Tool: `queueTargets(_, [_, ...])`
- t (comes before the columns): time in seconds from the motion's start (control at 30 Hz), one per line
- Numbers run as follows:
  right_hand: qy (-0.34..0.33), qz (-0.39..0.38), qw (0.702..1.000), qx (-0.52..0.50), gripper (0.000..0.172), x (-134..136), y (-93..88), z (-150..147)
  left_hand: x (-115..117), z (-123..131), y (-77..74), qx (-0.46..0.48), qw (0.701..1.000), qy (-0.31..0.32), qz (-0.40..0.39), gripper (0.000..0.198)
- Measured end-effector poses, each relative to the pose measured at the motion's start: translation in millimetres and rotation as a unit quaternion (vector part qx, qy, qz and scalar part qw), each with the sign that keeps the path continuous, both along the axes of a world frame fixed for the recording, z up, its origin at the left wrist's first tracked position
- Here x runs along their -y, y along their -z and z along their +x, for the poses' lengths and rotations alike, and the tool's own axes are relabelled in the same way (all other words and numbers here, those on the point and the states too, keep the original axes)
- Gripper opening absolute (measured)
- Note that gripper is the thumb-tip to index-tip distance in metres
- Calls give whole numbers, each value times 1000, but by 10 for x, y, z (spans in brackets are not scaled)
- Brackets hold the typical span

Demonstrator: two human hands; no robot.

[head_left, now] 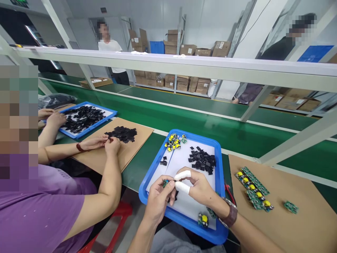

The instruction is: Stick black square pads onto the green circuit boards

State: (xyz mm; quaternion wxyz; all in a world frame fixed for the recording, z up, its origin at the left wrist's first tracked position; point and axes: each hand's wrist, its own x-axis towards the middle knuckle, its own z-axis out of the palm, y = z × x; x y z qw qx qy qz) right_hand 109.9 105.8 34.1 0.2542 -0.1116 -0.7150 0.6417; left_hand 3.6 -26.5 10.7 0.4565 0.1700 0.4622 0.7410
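Head view, left hand: closed around a small green circuit board, pinched at its edge between thumb and fingertips, just above the near part of the blue tray
Head view, right hand: touching the same small board from the other side, with white finger cots on two fingers; pinching or only steadying, cannot tell
Place of the board: between both hands, over the white sheet inside the tray, close to the near rim
Handling, as judgement: very light, stiff, flat; probably fragile at the soldered parts, so better held by the edges and not by the yellow component
Slipperiness: smooth cots on a tiny part, likely easy to lose the grip
Other parts in tray: heap of black pieces toward the far right, few black pieces at left, cluster of yellow-topped boards at the far corner, one more yellow-topped board at the near rim
Right of tray: row of joined green boards and a single one lying on brown cardboard
Neighbour at left: co-worker hands busy at another black heap
Hidden: most of the held board covered by fingers, its shape and components unclear
Hard to make out: red object behind the right wrist, partly covered; wristwatch partly visible
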Motion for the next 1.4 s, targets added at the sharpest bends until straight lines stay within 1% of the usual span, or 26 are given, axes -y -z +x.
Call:
queueTargets(0.1, [26, -13, 1000, 9, 15, -5, 39, -16, -6, -6, -20, 3, 1000, -13, -2, 32])
queueTargets(0.23, [71, -36, 997, 23, 15, -31, 112, -31, 20, -35, -55, 32, 998, -51, 4, 39])
queueTargets(0.33, [85, -47, 995, 29, 16, -58, 145, -32, 75, -63, -45, 21, 999, -42, 0, 50])
queueTargets(0.53, [82, -54, 995, 35, 13, -92, 167, -12, 145, -82, 42, -60, 998, -10, -18, 67])
queueTargets(0.6, [82, -49, 995, 34, 10, -84, 160, 9, 148, -67, 40, -84, 996, -9, -30, 61])
queueTargets(0.67, [81, -41, 995, 33, 6, -58, 145, 42, 147, -43, 25, -123, 991, -12, -46, 46])
queueTargets(0.73, [65, -21, 997, 32, 4, -19, 126, 89, 145, -14, 9, -169, 984, -15, -48, 32])
queueTargets(0.83, [40, 48, 998, 20, 9, 51, 106, 178, 144, 26, -9, -229, 972, -18, -48, 24])
queueTargets(0.9, [47, 77, 996, 12, 15, 96, 108, 237, 141, 46, -25, -266, 961, -25, -70, 23])
queueTargets(0.97, [49, 52, 997, 16, 24, 134, 121, 284, 130, 62, -42, -277, 958, -27, -74, 24])
queueTargets(1.03, [40, -1, 999, 23, 29, 160, 135, 311, 106, 75, -53, -243, 968, -17, -57, 26])
queueTargets(1.1, [40, -45, 998, 24, 29, 173, 142, 313, 72, 90, -50, -201, 978, -11, -44, 27])
queueTargets(1.2, [32, -93, 995, 24, 29, 178, 127, 281, 18, 119, -25, -186, 981, -34, -46, 25])
queueTargets(1.27, [24, -141, 989, 26, 31, 181, 110, 250, -14, 141, -10, -185, 980, -52, -50, 24])
queueTargets(1.33, [33, -181, 982, 30, 34, 186, 100, 222, -40, 159, -4, -179, 980, -64, -56, 24])
queueTargets(1.4, [50, -195, 979, 33, 34, 187, 102, 202, -56, 169, -5, -177, 979, -78, -62, 25])
